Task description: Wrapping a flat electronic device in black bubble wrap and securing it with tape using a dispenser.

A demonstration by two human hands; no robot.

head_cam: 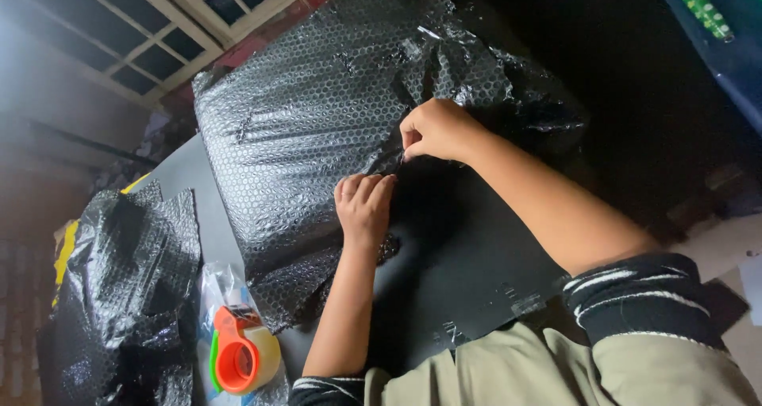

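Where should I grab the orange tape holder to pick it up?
Grab the tape holder by its orange body, coming from above. It lies flat on the table with the roll facing up, beside bubble wrap, and neither hand is near it.

Dim scene, upper-left glare, dark right side
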